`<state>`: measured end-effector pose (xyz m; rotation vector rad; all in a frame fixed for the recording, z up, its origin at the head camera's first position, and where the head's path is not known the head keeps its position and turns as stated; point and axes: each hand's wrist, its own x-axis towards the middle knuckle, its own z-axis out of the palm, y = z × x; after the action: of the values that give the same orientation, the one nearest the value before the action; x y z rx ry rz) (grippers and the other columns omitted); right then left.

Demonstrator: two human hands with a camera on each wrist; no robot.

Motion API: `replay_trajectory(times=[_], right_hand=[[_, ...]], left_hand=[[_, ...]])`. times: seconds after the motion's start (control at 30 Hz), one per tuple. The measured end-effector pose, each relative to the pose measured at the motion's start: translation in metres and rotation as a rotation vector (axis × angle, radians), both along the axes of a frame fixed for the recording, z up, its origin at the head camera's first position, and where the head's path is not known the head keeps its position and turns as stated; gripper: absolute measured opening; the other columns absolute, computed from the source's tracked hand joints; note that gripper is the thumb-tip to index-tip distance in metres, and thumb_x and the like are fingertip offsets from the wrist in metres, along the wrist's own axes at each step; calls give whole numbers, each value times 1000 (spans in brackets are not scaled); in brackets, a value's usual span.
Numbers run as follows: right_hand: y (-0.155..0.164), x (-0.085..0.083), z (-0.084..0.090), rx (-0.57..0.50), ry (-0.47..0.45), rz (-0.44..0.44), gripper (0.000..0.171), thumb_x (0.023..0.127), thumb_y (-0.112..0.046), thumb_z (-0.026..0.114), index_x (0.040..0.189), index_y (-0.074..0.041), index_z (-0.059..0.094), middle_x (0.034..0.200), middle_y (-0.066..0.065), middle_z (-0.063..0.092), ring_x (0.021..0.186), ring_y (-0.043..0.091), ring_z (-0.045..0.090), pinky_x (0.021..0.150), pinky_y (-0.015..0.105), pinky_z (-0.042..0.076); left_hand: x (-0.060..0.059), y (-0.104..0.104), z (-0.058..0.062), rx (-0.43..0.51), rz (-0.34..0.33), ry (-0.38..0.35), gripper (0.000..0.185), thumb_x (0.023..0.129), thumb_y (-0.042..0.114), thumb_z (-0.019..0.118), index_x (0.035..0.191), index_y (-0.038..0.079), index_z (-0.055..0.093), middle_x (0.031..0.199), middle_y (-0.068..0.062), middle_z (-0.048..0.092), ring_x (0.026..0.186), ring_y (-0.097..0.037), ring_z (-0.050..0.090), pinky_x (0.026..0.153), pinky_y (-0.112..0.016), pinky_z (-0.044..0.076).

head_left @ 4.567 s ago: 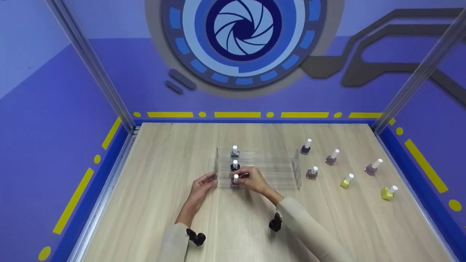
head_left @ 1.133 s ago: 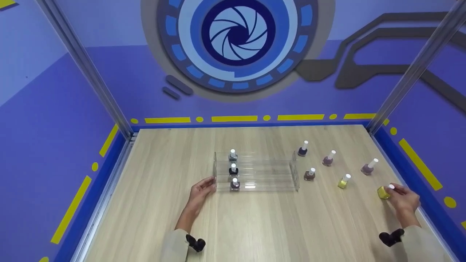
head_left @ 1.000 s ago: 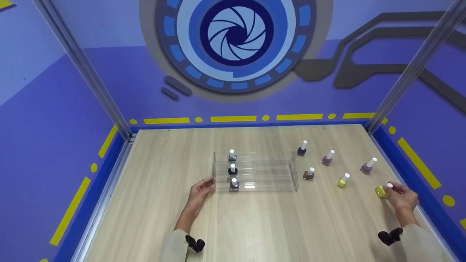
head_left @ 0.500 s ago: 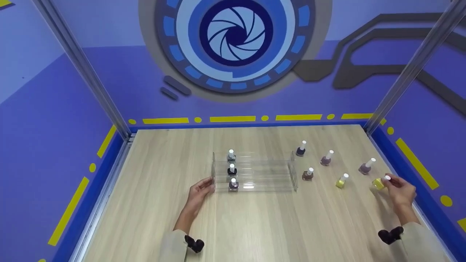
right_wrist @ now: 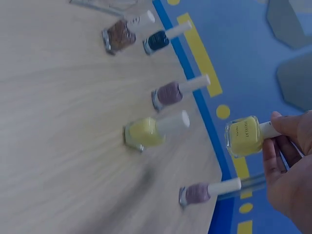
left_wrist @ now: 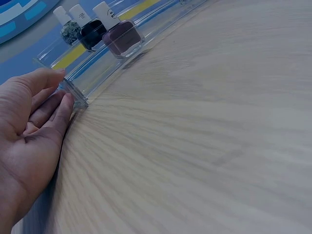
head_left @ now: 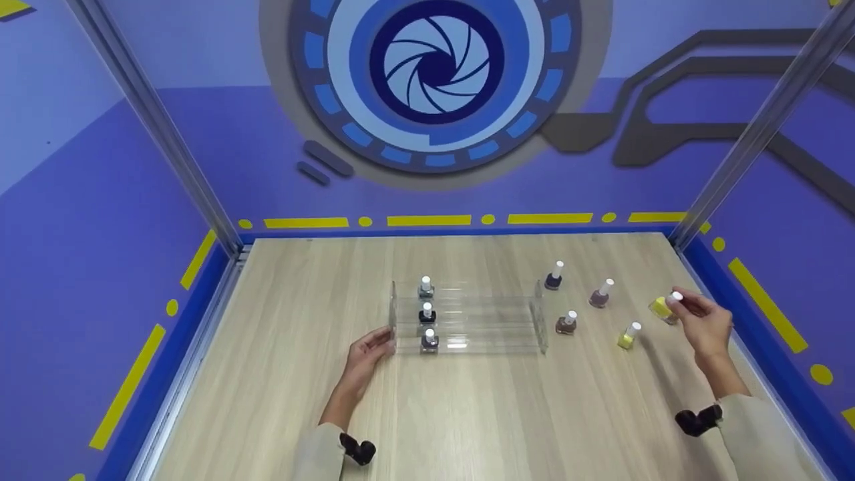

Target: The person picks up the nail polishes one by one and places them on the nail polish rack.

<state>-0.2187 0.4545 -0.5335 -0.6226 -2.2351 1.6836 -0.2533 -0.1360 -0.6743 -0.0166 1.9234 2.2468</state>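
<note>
My right hand [head_left: 701, 324] pinches the white cap of a yellow nail polish bottle [head_left: 662, 307] [right_wrist: 246, 135] and holds it in the air above the table's right side. My left hand [head_left: 366, 351] [left_wrist: 34, 122] rests with straight fingers against the left end of a clear tiered acrylic rack [head_left: 467, 317] [left_wrist: 78, 95]. Three bottles stand on the rack's left end, one per tier: grey [head_left: 425, 287], black [head_left: 427, 311] and purple [head_left: 429, 339].
Loose bottles stand on the wooden table [head_left: 467, 414] right of the rack: dark blue [head_left: 554, 276], mauve [head_left: 601, 294], brown [head_left: 566, 322], yellow [head_left: 628, 336]. Another mauve bottle [right_wrist: 207, 191] shows in the right wrist view. Blue walls and metal posts [head_left: 755, 130] border the table.
My right hand gripped the yellow bottle at the table's right edge, lifted it and moved it up and leftward. The left hand stayed at the rack's end.
</note>
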Motion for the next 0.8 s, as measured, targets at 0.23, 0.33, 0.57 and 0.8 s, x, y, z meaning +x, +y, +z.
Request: replay_trajectory(times=[0.23, 0.33, 0.57, 0.8], right_hand=[[-27, -11, 3, 11, 76, 73, 36, 96, -16, 72, 129, -3, 68, 90, -29, 68, 85, -10, 63, 73, 5, 53], [-38, -18, 5, 45, 83, 109, 38, 97, -15, 71, 131, 2, 65, 91, -30, 66, 87, -11, 62, 76, 3, 52], [-70, -34, 5, 110, 103, 116, 41, 97, -15, 71, 131, 7, 63, 90, -31, 65, 86, -13, 61, 78, 4, 52], [-102, -53, 9, 173, 123, 140, 35, 98, -15, 69, 130, 0, 67, 111, -5, 73, 90, -11, 62, 82, 3, 51]], left_hand=[[0, 1, -1, -21, 11, -20, 48, 100, 9, 64, 145, -4, 52, 153, -23, 50, 144, -33, 48, 106, -19, 50], [0, 1, -1, -27, 18, -21, 49, 99, 9, 65, 144, -4, 52, 152, -24, 51, 143, -34, 49, 106, -21, 51], [1, 0, -1, -31, 18, -11, 49, 98, 10, 66, 143, -5, 53, 151, -24, 52, 142, -32, 50, 104, -19, 51], [0, 1, 0, -13, 24, -17, 47, 99, 7, 64, 143, -5, 53, 150, -25, 52, 140, -31, 51, 102, -16, 51]])
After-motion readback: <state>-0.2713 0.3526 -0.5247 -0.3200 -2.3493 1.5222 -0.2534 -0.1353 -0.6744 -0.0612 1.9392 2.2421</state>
